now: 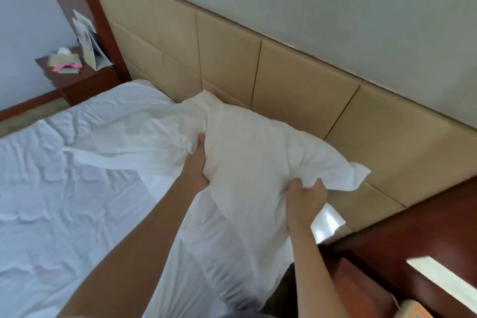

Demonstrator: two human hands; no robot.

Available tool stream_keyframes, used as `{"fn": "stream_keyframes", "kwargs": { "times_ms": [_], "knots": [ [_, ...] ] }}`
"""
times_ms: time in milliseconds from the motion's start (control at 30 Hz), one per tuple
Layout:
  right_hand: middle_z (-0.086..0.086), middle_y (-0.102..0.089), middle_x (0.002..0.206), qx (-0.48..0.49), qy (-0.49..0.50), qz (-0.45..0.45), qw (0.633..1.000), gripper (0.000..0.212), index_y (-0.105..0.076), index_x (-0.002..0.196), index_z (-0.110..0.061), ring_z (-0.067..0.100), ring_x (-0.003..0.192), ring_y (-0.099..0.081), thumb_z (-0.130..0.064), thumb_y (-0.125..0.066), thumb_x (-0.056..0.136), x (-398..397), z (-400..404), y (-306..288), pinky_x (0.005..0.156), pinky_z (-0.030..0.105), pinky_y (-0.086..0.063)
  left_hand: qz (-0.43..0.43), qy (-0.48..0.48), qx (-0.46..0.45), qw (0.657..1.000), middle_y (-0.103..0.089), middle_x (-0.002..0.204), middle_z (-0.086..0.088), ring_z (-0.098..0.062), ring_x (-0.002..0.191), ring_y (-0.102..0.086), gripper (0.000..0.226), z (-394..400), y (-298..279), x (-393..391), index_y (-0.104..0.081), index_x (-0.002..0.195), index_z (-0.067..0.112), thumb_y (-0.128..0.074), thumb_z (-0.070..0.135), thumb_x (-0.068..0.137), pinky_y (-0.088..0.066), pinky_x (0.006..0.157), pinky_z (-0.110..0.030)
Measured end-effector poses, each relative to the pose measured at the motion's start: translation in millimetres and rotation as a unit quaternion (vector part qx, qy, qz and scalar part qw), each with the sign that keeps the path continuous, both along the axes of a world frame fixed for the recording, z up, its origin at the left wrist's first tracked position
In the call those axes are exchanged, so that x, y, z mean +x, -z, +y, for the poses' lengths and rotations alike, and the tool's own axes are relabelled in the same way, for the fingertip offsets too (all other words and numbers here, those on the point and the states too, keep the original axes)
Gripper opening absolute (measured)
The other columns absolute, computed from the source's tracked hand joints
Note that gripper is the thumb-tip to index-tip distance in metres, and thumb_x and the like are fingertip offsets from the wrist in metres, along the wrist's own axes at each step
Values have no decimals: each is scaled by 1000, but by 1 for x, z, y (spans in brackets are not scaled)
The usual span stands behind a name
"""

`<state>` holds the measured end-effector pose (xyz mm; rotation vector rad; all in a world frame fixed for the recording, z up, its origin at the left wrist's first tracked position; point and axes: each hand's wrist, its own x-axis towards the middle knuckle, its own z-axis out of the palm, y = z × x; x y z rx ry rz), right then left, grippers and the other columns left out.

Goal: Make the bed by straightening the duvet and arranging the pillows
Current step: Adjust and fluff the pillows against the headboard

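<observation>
My right hand (305,195) is closed on the near right corner of the pillow (247,152); my left hand (197,160) grips its left side. It sits against the headboard (296,80), soft and light, probably best held by bunched corners.

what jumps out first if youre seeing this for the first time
A white pillow dominates the middle, gripped by both bare hands: the left hand on its left edge, the right hand bunching the cloth near its lower right corner. Behind it runs a tan padded headboard, and to the left spreads the wrinkled white sheet.
</observation>
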<state>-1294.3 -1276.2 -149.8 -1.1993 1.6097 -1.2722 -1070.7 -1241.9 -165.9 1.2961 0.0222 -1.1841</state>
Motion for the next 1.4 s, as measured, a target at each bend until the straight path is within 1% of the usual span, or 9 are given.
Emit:
{"fn": "stream_keyframes", "kwargs": {
  "times_ms": [133, 367, 433, 567, 733, 867, 1033, 1233, 1400],
  "knots": [
    [-3, -58, 71, 75, 6, 43, 996, 4, -57, 79, -3, 6, 65, -53, 1, -57, 81, 1, 3, 23, 69, 27, -43, 10, 22, 69, 997, -70, 121, 1, -22, 109, -68, 110, 17, 64, 11, -62, 128, 31, -70, 91, 35, -57, 90, -45],
    [5, -58, 107, 185, 42, 58, 980, 44, -53, 126, -4, 28, 100, -57, -18, -62, 85, 9, -7, 25, 84, 36, -44, 46, 121, 55, 990, -67, 128, 0, -21, 118, -63, 63, 40, 60, 19, -61, 132, 25, -55, 68, 86, -52, 98, -44],
    [2, -56, 118, 201, 53, 33, 978, 68, -41, 138, -8, 26, 106, -57, -34, -66, 81, 6, -14, 27, 83, 37, -45, -115, 203, 120, 965, -62, 131, 3, -21, 113, -62, 68, 47, 51, 22, -57, 131, 22, -55, 71, 84, -57, 85, -41],
    [6, -50, 135, 242, 37, 39, 969, 113, -25, 147, -10, 30, 120, -53, -68, -73, 64, 6, -27, 27, 94, 45, -47, -393, 365, 230, 812, -75, 70, -5, -24, 67, -73, 69, 62, 29, 50, -70, 80, 1, -54, 68, 87, -60, 70, -36],
    [14, -39, 149, 300, 0, 132, 945, 123, -12, 152, -9, 38, 134, -41, -73, -71, 66, 18, -30, 43, 110, 55, -35, -582, 167, 278, 745, -75, 81, -14, -27, 91, -71, 64, 60, 35, 135, -76, 77, 4, -61, 66, 84, -48, 99, -36],
    [12, -38, 151, 337, -45, 121, 933, 120, -14, 153, -8, 37, 136, -40, -74, -67, 69, 21, -23, 67, 111, 50, -34, -473, 181, 365, 781, -47, 139, -18, -37, 133, -42, 108, 60, 82, 185, -43, 138, 11, -68, 82, 59, -34, 111, -48],
    [12, -51, 142, 351, -81, 121, 925, 118, -33, 148, -4, 35, 127, -51, -80, -67, 64, 14, -8, 89, 104, 42, -42, -424, 213, 425, 771, -34, 145, -21, -43, 135, -33, 129, 63, 145, 197, -21, 149, 11, -56, 93, 56, -31, 112, -54],
    [7, -55, 137, 336, -51, 111, 934, 110, -41, 143, -10, 31, 124, -53, -80, -68, 62, 17, -2, 107, 95, 36, -41, -397, 143, 324, 847, -60, 126, -27, -43, 115, -57, 49, 37, 173, 192, -60, 121, 5, -41, 45, 102, -43, 99, -44],
    [9, -47, 146, 322, -4, 113, 940, 114, -31, 149, -10, 34, 131, -47, -79, -66, 65, 23, -2, 112, 106, 43, -37, -416, 132, 266, 859, -56, 67, -17, -34, 69, -58, 33, 28, 165, 200, -53, 64, 9, -43, 30, 86, -47, 63, -41]
  ]
}}
